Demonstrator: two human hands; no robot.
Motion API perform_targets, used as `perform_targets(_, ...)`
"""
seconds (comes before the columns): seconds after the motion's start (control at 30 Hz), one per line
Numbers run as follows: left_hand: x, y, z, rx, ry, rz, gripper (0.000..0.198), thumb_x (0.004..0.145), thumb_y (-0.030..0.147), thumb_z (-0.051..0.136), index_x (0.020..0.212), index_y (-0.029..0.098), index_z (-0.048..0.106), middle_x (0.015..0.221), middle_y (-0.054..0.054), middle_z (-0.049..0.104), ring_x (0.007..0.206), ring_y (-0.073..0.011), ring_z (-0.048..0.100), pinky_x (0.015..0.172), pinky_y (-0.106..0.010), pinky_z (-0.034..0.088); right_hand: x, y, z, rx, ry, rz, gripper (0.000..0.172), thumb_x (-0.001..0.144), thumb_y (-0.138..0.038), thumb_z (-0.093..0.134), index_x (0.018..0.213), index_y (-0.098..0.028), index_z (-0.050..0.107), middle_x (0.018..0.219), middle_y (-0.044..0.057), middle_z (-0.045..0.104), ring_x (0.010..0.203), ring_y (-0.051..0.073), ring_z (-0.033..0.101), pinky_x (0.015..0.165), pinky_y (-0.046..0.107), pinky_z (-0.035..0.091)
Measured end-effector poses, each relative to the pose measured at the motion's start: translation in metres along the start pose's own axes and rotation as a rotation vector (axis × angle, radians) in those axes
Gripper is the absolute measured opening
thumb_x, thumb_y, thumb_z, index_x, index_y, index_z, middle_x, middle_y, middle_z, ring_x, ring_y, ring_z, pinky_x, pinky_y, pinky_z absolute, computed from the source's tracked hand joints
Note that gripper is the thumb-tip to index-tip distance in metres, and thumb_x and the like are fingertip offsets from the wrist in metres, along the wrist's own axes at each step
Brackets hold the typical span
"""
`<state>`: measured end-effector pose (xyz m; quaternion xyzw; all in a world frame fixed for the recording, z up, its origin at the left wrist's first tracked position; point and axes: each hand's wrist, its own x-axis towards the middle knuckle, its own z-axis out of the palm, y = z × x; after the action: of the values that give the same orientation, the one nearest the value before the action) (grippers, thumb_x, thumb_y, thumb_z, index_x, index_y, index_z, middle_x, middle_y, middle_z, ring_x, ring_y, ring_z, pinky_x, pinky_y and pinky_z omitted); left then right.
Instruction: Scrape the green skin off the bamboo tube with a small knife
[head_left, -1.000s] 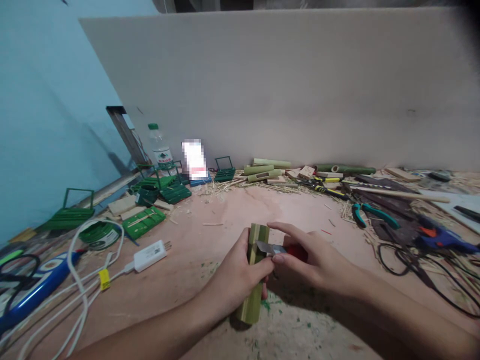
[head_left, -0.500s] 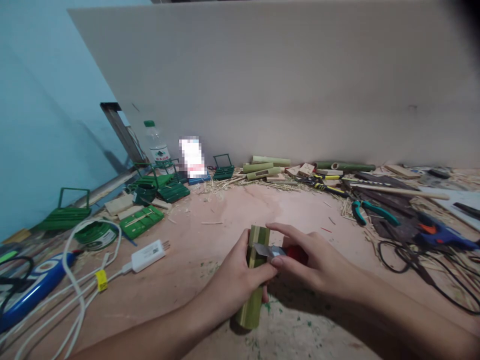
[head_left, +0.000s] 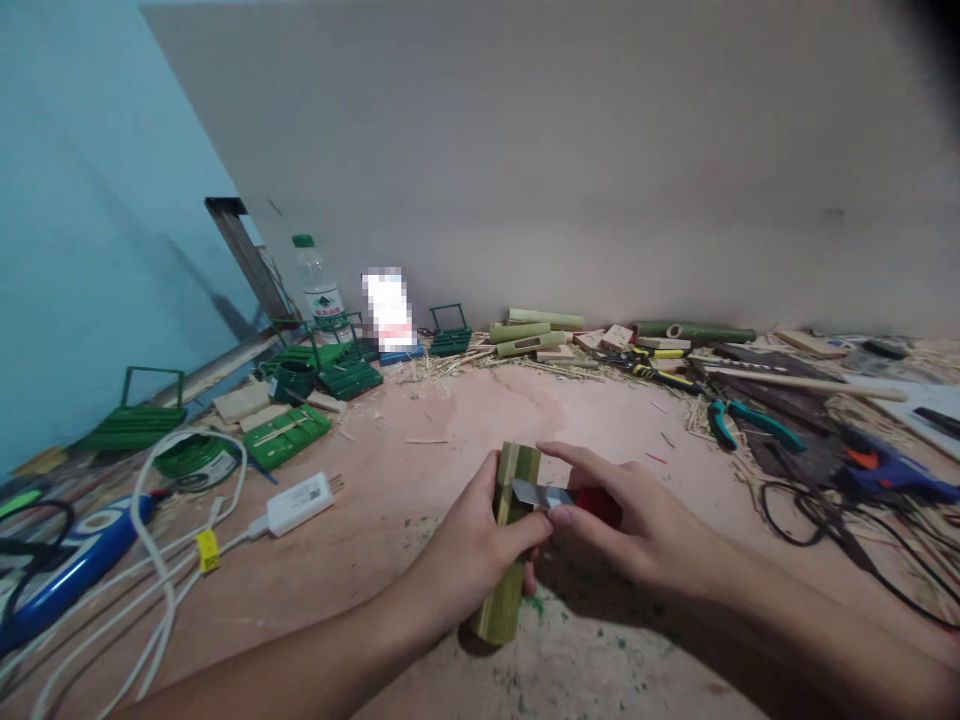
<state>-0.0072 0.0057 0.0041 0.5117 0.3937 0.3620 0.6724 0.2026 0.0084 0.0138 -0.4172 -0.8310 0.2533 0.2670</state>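
Charger (head_left: 300, 504), white: on the table (head_left: 382, 470), left of the left grip (head_left: 476, 540). Left grip: closed around the bamboo (head_left: 499, 610). Bamboo, green: one length, both ends projecting from the left grip. Knife (head_left: 551, 497), red-handled: in the right grip (head_left: 637, 515), blade over the bamboo. Right grip: closed on the knife. Pliers (head_left: 769, 423), teal-handled: right of the right grip and beyond it. Glue gun (head_left: 892, 477), blue: farther right.

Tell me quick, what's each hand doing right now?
Left hand: closed, holding the green bamboo piece.
Right hand: closed, holding the red-handled knife, blade over the bamboo.
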Motion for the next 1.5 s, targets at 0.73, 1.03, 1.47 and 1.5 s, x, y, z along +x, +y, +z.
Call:
perform_targets(0.73,-0.0007,0.0016,-0.0007,-0.012,-0.003,-0.031,0.047,0.081,0.035,0.077,0.115,0.022,0.047,0.066,0.007,0.058,0.044,-0.0116,0.058,0.041,-0.02,0.049,0.0004,-0.004,-0.0008,-0.001,-0.029,0.014,0.051,0.108,-0.039,0.053,0.155,-0.021,0.047,0.074,-0.003,0.06,0.061,0.014,0.05,0.058,0.025,0.034)
perform_targets(1.03,-0.0005,-0.0004,-0.0017,0.008,0.0,-0.043,0.045,0.082,0.032,0.075,0.116,0.023,0.047,0.065,0.007,0.058,0.044,-0.0117,0.058,0.041,-0.02,0.049,0.0005,-0.0046,-0.0027,-0.021,-0.058,0.013,0.052,0.108,-0.04,0.052,0.156,-0.021,0.045,0.074,-0.003,0.061,0.061,0.013,0.05,0.059,0.025,0.034)
perform_targets(1.47,-0.002,-0.0006,-0.0015,0.023,-0.002,-0.037,0.047,0.082,0.034,0.076,0.118,0.022,0.048,0.066,0.006,0.058,0.044,-0.0119,0.058,0.042,-0.02,0.048,0.0005,-0.0033,-0.002,-0.037,-0.066,0.018,0.053,0.108,-0.041,0.052,0.156,-0.021,0.045,0.075,-0.002,0.064,0.061,0.014,0.053,0.058,0.024,0.036)
perform_targets(1.5,-0.0018,-0.0009,-0.0017,0.024,0.001,-0.036,0.048,0.082,0.035,0.076,0.119,0.022,0.048,0.067,0.006,0.058,0.044,-0.0119,0.058,0.042,-0.02,0.048,0.0009,-0.0036,-0.002,-0.038,-0.066,0.017,0.052,0.108,-0.041,0.052,0.156,-0.021,0.046,0.075,-0.002,0.064,0.061,0.014,0.053,0.058,0.024,0.036)
